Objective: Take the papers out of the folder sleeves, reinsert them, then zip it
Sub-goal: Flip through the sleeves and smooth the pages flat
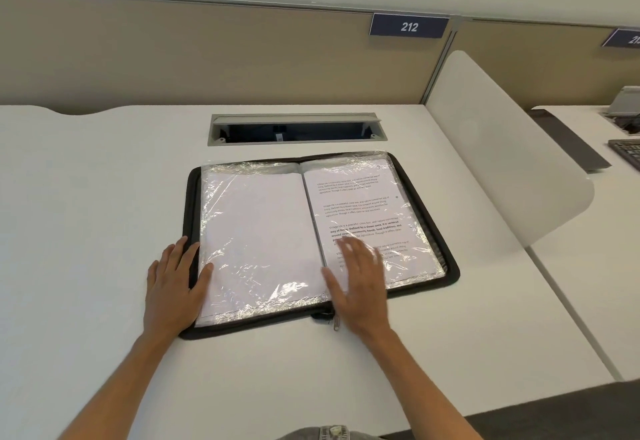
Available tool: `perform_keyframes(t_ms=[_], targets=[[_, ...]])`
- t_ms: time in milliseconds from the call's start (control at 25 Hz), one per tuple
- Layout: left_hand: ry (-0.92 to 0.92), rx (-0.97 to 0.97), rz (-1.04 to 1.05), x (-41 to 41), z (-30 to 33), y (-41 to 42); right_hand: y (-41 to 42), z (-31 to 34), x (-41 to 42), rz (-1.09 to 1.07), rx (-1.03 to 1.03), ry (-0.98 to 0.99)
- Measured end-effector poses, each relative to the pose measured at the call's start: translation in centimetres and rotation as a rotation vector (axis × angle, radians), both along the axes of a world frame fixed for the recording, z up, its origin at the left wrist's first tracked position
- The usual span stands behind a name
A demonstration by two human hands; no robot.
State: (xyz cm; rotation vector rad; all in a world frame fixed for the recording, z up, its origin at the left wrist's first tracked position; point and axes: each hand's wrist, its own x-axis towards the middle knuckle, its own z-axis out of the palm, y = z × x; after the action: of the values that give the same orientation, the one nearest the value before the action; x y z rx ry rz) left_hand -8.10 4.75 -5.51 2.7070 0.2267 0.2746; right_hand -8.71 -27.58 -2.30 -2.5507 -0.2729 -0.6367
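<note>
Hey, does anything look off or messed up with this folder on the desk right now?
Nothing is damaged or spilled. The open folder sits slightly askew on the desk, and its clear sleeves are wrinkled. Both papers are seated inside. The left hand and right hand rest flat on it.

The single head view looks forward and down from close above the white desk (104,197), facing the partition (207,55) at twelve o'clock.

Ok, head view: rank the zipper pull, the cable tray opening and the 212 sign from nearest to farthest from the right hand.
From the right hand:
1. Zipper pull, just beside the wrist at the folder's near edge.
2. Cable tray opening, in the desk beyond the folder's far edge.
3. 212 sign, up on the partition behind the desk.
</note>
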Motion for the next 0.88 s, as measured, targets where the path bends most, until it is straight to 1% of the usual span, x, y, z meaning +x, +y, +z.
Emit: perform_keyframes(t_ms=[120, 240, 320, 440, 520, 600, 680, 760, 800, 880], targets=[[-0.003, 0.004, -0.002, 0.0, -0.1, 0.0, 5.8, 0.2, -0.1, 0.262, -0.003, 0.099], [-0.002, 0.012, -0.006, 0.0, 0.0, 0.1, 10.7, 0.6, 0.0, 0.430, -0.057, 0.292], [0.002, -0.006, -0.011, 0.1, 0.2, 0.1, 13.1, 1.0, 0.0, 0.446, -0.102, 0.427], [-0.023, -0.028, -0.023, 0.1, 0.5, 0.1, 14.5, 0.4, 0.0, 0.412, -0.167, 0.554], [-0.033, -0.027, -0.026, 0.1, 0.5, 0.1, 14.5, -0.3, 0.0, 0.400, -0.222, 0.562], [-0.039, -0.032, -0.032, 0.2, 0.4, 0.2, 14.4, -0.7, 0.1, 0.391, -0.226, 0.553], [-0.045, -0.028, -0.037, 0.2, 0.5, 0.2, 14.4, -0.5, 0.2, 0.368, -0.133, 0.542], [-0.046, -0.011, -0.040, 0.2, 0.4, 0.2, 14.5, 0.9, 0.1, 0.350, 0.065, 0.596], [-0.044, -0.009, -0.033, 0.2, 0.4, 0.2, 14.4, 1.6, 0.2, 0.324, 0.209, 0.665], [-0.028, -0.020, -0.016, 0.2, 0.4, 0.1, 13.8, 2.3, 0.7, 0.231, 0.577, 0.839]])
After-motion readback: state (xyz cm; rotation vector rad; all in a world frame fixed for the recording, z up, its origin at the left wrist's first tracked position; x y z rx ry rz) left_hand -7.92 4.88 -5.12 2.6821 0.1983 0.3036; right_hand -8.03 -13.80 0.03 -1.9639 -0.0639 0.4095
